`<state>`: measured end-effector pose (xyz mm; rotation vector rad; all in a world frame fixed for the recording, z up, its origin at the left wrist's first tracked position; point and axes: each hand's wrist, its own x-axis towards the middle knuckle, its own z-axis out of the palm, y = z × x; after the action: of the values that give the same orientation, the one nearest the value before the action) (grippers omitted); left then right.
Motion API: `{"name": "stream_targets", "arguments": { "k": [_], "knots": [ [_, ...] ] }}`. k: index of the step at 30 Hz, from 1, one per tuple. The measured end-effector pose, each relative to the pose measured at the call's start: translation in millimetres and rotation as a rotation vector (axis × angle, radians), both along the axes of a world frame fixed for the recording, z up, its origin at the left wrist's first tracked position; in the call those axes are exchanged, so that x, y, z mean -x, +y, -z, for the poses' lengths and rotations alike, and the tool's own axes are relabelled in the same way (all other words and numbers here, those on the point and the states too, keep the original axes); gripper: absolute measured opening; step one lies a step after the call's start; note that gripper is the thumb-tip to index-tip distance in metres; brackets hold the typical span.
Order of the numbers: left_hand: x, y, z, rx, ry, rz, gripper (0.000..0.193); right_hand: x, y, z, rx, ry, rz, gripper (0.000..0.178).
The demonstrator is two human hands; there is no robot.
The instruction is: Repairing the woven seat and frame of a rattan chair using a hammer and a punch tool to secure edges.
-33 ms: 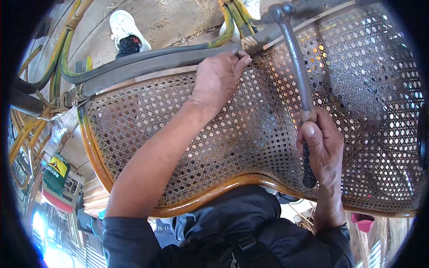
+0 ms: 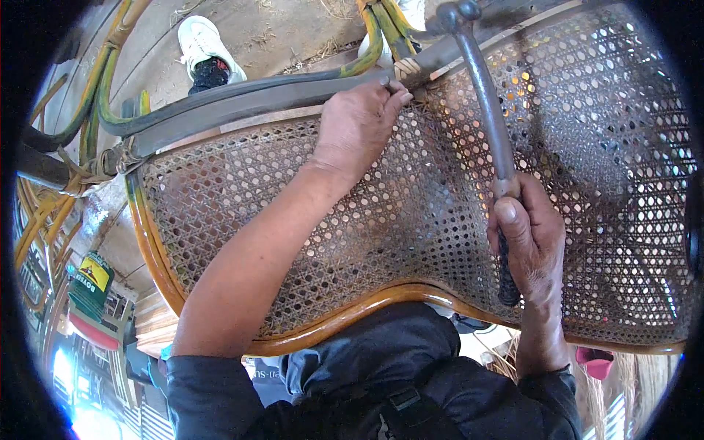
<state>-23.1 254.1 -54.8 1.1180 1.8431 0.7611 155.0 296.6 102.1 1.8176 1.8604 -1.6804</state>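
Note:
A cane-webbed rattan panel (image 2: 381, 242) with a glossy brown curved edge lies across in front of me. At its far rail (image 2: 242, 117), my left hand (image 2: 356, 121) is closed in a pinch. The grey end of a short rod (image 2: 386, 82) pokes out above its fingers; the rest is hidden. Beside that hand, pale binding (image 2: 408, 69) wraps the rail. My right hand (image 2: 539, 238) grips a metal hammer (image 2: 490, 103) by its dark handle, thumb along the shaft. The hammer's head is up at the far rail, to the right of my left hand.
Bent rattan poles (image 2: 95, 95) stand at the far left. Beyond the rail, a white shoe (image 2: 202, 45) rests on a floor with scattered fibres. A green and yellow package (image 2: 92, 286) is at the lower left. A pink object (image 2: 594, 362) shows at the lower right.

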Motion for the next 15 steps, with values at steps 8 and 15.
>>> {"name": "stream_targets", "arguments": {
  "k": [8, 15],
  "knots": [
    [-4, 0, 5, 0.008, 0.010, -0.023, 0.029, 8, 3, -21, -0.110, -0.074, -0.122, 0.037],
    [-3, -2, 7, -0.129, 0.071, -0.020, 0.035, 6, -5, -41, -0.202, -0.002, -0.185, 0.043]
  ]
}}
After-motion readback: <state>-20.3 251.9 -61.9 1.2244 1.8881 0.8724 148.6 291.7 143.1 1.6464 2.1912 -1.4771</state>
